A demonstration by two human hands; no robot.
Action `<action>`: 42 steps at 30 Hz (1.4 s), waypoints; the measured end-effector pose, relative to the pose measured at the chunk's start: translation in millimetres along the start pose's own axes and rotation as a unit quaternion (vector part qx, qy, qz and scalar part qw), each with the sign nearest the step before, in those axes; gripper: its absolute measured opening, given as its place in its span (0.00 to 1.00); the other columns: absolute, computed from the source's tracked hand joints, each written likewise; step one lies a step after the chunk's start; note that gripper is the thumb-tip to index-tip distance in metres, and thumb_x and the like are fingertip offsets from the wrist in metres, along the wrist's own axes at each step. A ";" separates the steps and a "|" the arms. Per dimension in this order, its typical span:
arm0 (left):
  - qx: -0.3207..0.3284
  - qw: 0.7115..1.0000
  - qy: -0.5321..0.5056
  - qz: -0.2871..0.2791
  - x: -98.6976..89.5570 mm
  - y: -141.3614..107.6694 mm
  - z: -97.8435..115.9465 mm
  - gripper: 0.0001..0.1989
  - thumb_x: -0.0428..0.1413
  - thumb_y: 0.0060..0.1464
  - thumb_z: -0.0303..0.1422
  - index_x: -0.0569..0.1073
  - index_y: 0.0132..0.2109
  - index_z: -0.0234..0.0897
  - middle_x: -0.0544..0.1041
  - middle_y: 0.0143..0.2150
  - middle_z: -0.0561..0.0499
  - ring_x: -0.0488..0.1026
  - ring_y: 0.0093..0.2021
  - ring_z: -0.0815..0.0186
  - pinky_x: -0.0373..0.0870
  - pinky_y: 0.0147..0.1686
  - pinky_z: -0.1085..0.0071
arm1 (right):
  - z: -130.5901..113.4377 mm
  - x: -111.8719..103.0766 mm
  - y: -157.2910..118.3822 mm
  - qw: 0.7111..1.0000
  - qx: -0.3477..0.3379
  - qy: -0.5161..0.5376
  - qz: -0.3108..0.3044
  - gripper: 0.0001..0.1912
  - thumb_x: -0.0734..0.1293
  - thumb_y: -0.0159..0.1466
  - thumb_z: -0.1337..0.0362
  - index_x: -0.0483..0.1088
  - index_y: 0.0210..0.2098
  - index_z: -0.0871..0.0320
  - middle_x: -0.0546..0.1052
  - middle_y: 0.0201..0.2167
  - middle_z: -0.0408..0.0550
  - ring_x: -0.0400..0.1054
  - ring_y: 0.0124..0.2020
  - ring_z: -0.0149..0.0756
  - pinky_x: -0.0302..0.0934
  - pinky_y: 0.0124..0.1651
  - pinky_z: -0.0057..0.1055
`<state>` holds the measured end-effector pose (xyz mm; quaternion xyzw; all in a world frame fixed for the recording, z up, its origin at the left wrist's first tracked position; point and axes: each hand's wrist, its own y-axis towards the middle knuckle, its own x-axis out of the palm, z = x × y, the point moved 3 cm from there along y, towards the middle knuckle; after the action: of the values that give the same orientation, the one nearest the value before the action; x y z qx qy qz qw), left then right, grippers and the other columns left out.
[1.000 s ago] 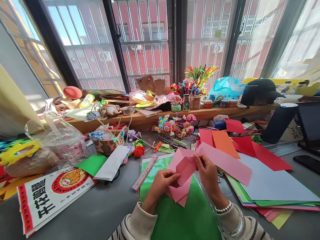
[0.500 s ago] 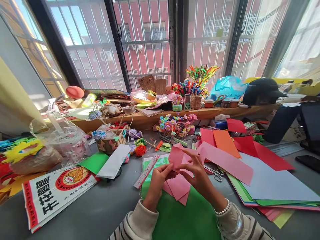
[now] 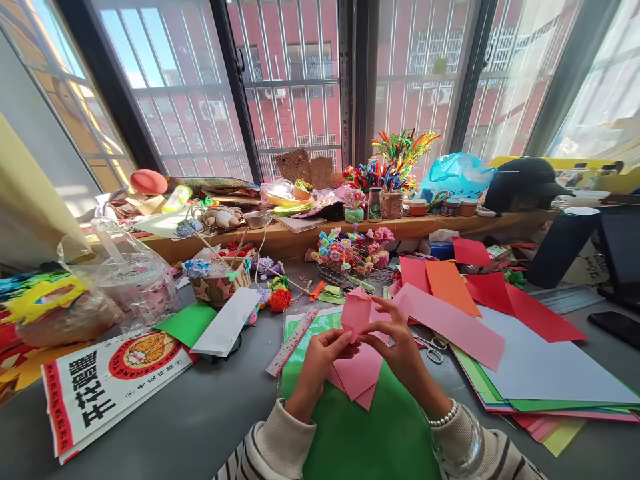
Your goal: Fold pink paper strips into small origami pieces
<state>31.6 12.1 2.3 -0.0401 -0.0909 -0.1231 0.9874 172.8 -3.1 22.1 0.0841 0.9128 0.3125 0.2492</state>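
Observation:
A small folded piece of pink paper (image 3: 356, 312) is held upright between both hands. My left hand (image 3: 320, 363) pinches its lower left corner between thumb and fingers. My right hand (image 3: 397, 347) grips its lower right part with thumb and fingertip, another finger touching the upper right edge. Below the hands, more pink paper pieces (image 3: 361, 380) lie overlapping on a green sheet (image 3: 370, 440). A patterned ruler (image 3: 292, 342) rests at the green sheet's upper left. Scissors (image 3: 434, 350) lie just right of my right hand, partly hidden by it.
At the right are a stack of coloured sheets (image 3: 560, 367), a long pink strip (image 3: 455, 327) and a phone (image 3: 615, 328). A printed paper bag (image 3: 115, 387) lies left. Behind stand a flower basket (image 3: 217, 287), pipe-cleaner flowers (image 3: 345, 250) and a cluttered sill (image 3: 295, 235).
The held pink paper has shifted slightly right and turned to face the camera more. My right hand's fingers have closed in on it, and the thumb now meets its lower right part.

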 end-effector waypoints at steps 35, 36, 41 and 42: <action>0.012 0.999 0.046 0.001 5.7 -4.2 5.5 0.13 0.57 0.39 0.38 0.72 0.25 0.30 0.75 0.22 0.47 0.72 0.24 0.66 0.67 0.28 0.72 | 8.6 16.1 -7.4 0.957 0.177 0.225 -0.041 0.14 0.62 0.53 0.57 0.66 0.34 0.60 0.71 0.29 0.48 0.66 0.30 0.34 0.63 0.32 0.29; 0.011 0.999 0.046 -0.003 6.2 -4.5 5.9 0.13 0.57 0.39 0.38 0.73 0.25 0.30 0.75 0.22 0.47 0.72 0.24 0.66 0.67 0.28 0.72 | 8.3 16.6 -7.4 0.958 0.175 0.217 -0.060 0.13 0.62 0.54 0.56 0.68 0.30 0.61 0.71 0.27 0.48 0.65 0.29 0.34 0.62 0.31 0.29; 0.007 0.999 0.044 -0.011 7.0 -3.6 4.2 0.13 0.57 0.39 0.38 0.73 0.25 0.30 0.75 0.22 0.47 0.72 0.24 0.66 0.67 0.28 0.73 | 4.8 16.9 -7.4 0.965 0.155 0.195 -0.077 0.16 0.59 0.55 0.55 0.70 0.25 0.60 0.71 0.24 0.47 0.64 0.27 0.34 0.61 0.30 0.28; 0.006 0.999 0.043 -0.011 6.9 -3.3 3.6 0.13 0.57 0.39 0.38 0.73 0.25 0.30 0.75 0.22 0.47 0.72 0.24 0.66 0.67 0.28 0.72 | 4.0 16.9 -7.4 0.967 0.150 0.194 -0.072 0.16 0.59 0.56 0.55 0.71 0.26 0.60 0.71 0.24 0.48 0.64 0.28 0.34 0.60 0.29 0.28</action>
<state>36.7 7.7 7.3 -0.0279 -0.0499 -0.1352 0.9892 160.3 -1.7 8.1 -0.0076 0.9838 0.1633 0.0741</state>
